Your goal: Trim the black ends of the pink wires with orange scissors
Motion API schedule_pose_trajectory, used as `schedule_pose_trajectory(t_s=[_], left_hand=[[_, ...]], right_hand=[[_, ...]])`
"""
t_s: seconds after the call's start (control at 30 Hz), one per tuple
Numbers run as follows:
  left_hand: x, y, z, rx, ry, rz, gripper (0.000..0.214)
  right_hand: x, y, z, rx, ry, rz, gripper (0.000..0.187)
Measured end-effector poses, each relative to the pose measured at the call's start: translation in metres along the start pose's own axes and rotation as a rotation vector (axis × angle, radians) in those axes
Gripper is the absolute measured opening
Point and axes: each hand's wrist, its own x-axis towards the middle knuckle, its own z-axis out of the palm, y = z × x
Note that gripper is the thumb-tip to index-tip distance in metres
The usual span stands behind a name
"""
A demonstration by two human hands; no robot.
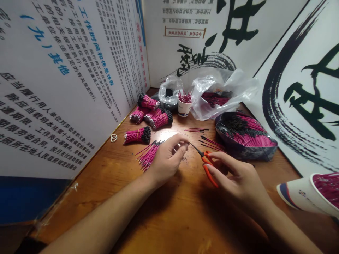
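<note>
My left hand (pixel 169 157) is closed around a bunch of thin pink wires with black tips (pixel 148 155), which fan out to the left over the wooden table (pixel 172 218). Its thumb and forefinger pinch together near the scissor tips. My right hand (pixel 235 176) grips small orange-handled scissors (pixel 205 160), whose blades point up-left toward the left fingertips. A few loose pink wires (pixel 209 141) lie just beyond the scissors.
Banded bundles of pink wires (pixel 150 116) lie at the back left, with rubber bands (pixel 113 138) nearby. A paper cup of wires (pixel 184 104), plastic bags (pixel 219 91), a tray heaped with wires (pixel 246 135) and a tipped cup (pixel 312 194) stand around. Printed boards wall the table.
</note>
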Motion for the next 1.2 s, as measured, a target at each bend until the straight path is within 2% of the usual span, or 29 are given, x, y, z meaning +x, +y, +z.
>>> schedule_pose_trajectory(t_s=[0.33,0.67,1.2], left_hand=[[0.0009,-0.0002,0.0003,-0.06,-0.018,-0.025,0.01],[0.0008,-0.0007,-0.0005,0.002,-0.007,-0.005,0.011],[0.0018,0.0007,-0.0017,0.026,-0.011,-0.013,0.013]], right_hand=[[0.0007,-0.0022,0.0024,0.02,0.015,0.042,0.019],[0.0012,0.0043,-0.0029,-0.08,0.001,-0.031,0.02],[0.0017,0.0034,-0.0023,-0.099,0.003,-0.018,0.021]])
